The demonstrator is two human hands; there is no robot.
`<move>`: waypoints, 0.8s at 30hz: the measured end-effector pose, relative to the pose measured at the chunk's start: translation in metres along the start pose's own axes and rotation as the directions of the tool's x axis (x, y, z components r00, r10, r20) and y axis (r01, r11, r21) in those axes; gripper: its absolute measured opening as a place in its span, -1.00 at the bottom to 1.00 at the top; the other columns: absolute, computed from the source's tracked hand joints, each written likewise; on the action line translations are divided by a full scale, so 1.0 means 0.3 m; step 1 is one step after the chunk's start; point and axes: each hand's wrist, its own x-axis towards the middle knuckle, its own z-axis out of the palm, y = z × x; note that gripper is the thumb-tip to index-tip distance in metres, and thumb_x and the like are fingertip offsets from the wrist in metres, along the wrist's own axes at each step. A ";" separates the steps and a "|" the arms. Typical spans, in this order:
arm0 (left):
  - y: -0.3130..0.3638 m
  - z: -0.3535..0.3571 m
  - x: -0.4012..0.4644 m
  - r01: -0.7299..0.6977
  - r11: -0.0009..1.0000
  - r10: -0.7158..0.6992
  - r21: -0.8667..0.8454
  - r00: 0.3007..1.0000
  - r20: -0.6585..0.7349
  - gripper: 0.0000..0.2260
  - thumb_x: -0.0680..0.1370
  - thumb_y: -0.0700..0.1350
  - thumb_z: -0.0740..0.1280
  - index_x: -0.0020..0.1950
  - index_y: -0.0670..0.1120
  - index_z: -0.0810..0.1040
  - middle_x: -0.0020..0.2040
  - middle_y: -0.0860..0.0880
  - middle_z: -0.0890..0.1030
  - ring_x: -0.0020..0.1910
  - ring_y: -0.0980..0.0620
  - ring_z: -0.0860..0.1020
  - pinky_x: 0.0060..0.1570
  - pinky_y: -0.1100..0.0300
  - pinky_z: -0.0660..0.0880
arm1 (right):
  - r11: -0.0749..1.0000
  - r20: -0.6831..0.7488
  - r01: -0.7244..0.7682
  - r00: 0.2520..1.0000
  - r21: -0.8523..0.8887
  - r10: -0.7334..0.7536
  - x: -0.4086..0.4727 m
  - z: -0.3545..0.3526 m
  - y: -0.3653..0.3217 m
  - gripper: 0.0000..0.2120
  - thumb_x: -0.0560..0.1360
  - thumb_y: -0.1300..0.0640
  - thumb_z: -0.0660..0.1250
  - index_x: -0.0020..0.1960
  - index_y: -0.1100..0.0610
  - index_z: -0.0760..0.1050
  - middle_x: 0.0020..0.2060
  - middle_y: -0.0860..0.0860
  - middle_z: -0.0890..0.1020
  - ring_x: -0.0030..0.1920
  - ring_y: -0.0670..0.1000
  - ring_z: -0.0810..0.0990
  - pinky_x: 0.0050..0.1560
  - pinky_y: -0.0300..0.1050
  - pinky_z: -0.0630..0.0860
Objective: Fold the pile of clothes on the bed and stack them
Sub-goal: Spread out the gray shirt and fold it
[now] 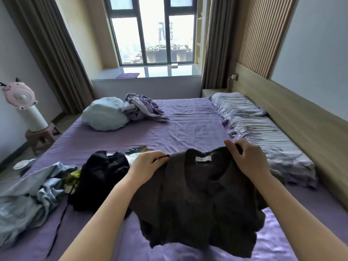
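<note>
Both hands hold a dark sweater (197, 194) up over the near part of the bed (188, 121). Left hand (148, 166) pinches one shoulder edge, right hand (248, 159) pinches the other; both grips closed on the knit, neck label facing the camera. Hem hangs loose, bunched, just above the sheet. Unfolded pile (56, 185) lies to the left: black garment, pale blue ones. No folded stack visible. Judged step: spreading the sweater for its first fold. Next move likely needs it laid flat on the bed, sleeves brought in.
</note>
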 end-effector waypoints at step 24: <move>-0.406 0.552 0.209 0.546 0.836 -0.548 0.047 0.832 0.088 -0.86 0.56 -0.08 0.35 0.02 -0.09 0.66 -0.06 0.00 0.67 -0.01 0.03 0.59 -0.10 0.26 0.36 | 0.968 0.808 -0.221 0.588 0.119 0.035 0.062 0.673 0.498 -0.80 0.47 0.21 0.39 0.00 0.02 0.41 -0.06 -0.04 0.55 0.05 0.03 0.55 -0.15 -0.32 0.35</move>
